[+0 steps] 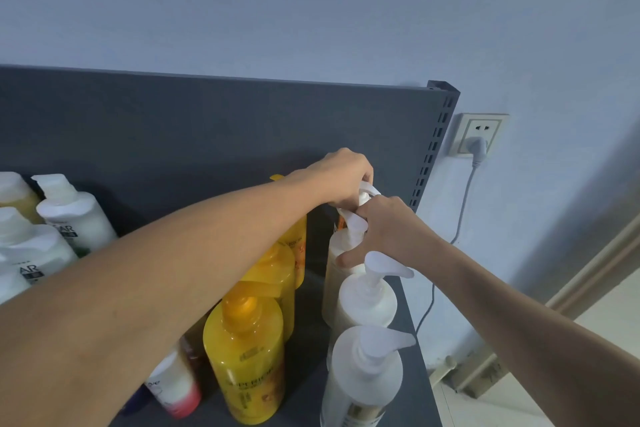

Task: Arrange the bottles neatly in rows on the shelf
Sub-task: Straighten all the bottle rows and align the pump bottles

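Nearest, a white pump bottle (360, 381) heads the right-hand row, and behind it both hands work the rear pumps: left hand (341, 180) fingers clamped on the backmost pump (367, 192), right hand (384, 229) fingers wrapped round the next bottle (341, 267), squaring nozzles.

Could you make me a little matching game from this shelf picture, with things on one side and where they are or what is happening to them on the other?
Things:
1. nearest yellow bottle
2. nearest white pump bottle
3. rear white pump bottle
4. plug

Descriptions:
A. in the wall socket, right of the shelf
B. handled by the left hand and right hand
C. front of the yellow row
D. front of the row by the shelf's right edge

Pairs: 1-C, 2-D, 3-B, 4-A
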Action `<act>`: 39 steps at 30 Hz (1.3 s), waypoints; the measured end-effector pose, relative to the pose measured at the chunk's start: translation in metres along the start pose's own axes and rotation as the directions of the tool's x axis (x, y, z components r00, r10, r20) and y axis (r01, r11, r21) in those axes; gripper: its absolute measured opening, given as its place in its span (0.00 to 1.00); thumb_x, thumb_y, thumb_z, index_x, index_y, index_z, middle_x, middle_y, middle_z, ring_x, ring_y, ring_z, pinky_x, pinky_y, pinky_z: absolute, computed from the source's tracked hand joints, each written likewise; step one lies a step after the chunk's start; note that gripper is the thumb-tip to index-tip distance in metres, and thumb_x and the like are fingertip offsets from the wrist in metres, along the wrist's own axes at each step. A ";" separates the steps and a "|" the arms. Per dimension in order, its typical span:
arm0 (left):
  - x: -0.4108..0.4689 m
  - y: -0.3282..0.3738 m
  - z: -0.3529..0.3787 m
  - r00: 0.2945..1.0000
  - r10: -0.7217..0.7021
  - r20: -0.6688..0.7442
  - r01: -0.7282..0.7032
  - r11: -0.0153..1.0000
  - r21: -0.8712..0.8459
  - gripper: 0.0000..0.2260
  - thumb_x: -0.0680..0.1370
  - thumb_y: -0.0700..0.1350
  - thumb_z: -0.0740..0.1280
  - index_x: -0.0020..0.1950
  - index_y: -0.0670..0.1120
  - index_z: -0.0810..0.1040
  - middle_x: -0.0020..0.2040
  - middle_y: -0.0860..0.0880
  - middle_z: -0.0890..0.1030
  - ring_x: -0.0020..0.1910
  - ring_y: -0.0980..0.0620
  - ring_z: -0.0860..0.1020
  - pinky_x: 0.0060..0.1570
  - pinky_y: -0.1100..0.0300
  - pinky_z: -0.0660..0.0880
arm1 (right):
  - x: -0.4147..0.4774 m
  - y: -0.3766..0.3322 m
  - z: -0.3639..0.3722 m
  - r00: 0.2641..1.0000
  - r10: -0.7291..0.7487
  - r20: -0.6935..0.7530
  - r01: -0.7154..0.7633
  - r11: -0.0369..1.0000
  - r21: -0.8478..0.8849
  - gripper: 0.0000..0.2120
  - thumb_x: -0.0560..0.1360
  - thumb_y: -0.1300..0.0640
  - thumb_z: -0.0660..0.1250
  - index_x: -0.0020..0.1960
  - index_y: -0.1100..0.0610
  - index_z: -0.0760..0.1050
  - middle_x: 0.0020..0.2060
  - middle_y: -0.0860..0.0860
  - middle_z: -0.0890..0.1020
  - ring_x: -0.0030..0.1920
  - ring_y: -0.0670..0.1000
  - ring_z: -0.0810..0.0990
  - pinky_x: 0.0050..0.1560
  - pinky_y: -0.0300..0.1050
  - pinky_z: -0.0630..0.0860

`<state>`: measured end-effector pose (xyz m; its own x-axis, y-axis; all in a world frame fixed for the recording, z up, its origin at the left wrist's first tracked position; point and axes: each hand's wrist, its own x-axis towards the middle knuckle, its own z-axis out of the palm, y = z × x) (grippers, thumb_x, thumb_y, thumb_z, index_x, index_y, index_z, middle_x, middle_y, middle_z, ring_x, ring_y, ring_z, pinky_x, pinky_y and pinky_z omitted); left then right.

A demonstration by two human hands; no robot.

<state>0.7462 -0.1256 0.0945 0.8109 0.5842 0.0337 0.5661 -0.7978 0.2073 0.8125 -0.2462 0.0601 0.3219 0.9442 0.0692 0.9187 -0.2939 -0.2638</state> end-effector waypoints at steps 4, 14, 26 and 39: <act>0.002 -0.002 0.000 0.998 0.057 -0.001 -0.057 0.998 -0.009 0.14 0.67 0.49 0.80 0.52 0.53 0.86 0.48 0.49 0.83 0.44 0.47 0.81 0.35 0.58 0.78 | -0.001 0.001 -0.002 1.000 0.011 -0.014 -0.011 1.000 -0.003 0.27 0.60 0.35 0.77 0.51 0.54 0.81 0.37 0.48 0.79 0.33 0.48 0.77 0.38 0.40 0.79; -0.001 -0.011 0.001 0.992 0.125 -0.031 -0.125 0.992 -0.005 0.11 0.74 0.45 0.75 0.56 0.52 0.85 0.50 0.49 0.84 0.45 0.48 0.82 0.37 0.61 0.76 | -0.005 0.008 -0.013 0.997 -0.067 -0.027 0.067 0.998 -0.006 0.20 0.69 0.46 0.77 0.55 0.56 0.79 0.41 0.53 0.83 0.40 0.55 0.81 0.47 0.52 0.83; -0.039 -0.013 -0.020 0.981 0.138 -0.133 -0.125 0.987 0.102 0.22 0.78 0.35 0.71 0.71 0.49 0.77 0.62 0.46 0.81 0.57 0.46 0.81 0.50 0.57 0.80 | -0.019 0.014 -0.031 0.999 -0.025 0.038 0.022 0.997 0.071 0.27 0.65 0.35 0.76 0.58 0.48 0.80 0.48 0.44 0.84 0.44 0.46 0.81 0.48 0.41 0.80; -0.129 0.017 -0.030 0.945 0.275 0.175 -0.264 0.961 -0.083 0.21 0.73 0.48 0.78 0.65 0.51 0.80 0.56 0.55 0.83 0.51 0.55 0.83 0.52 0.58 0.82 | -0.116 0.003 -0.067 0.977 0.055 0.207 -0.036 0.995 -0.095 0.09 0.71 0.56 0.72 0.51 0.53 0.82 0.49 0.46 0.84 0.53 0.49 0.81 0.50 0.43 0.79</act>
<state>0.6468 -0.2096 0.1229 0.9483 0.3066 -0.0823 0.3174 -0.9087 0.2713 0.7932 -0.3668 0.1153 0.3181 0.9368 -0.1458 0.9239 -0.3408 -0.1739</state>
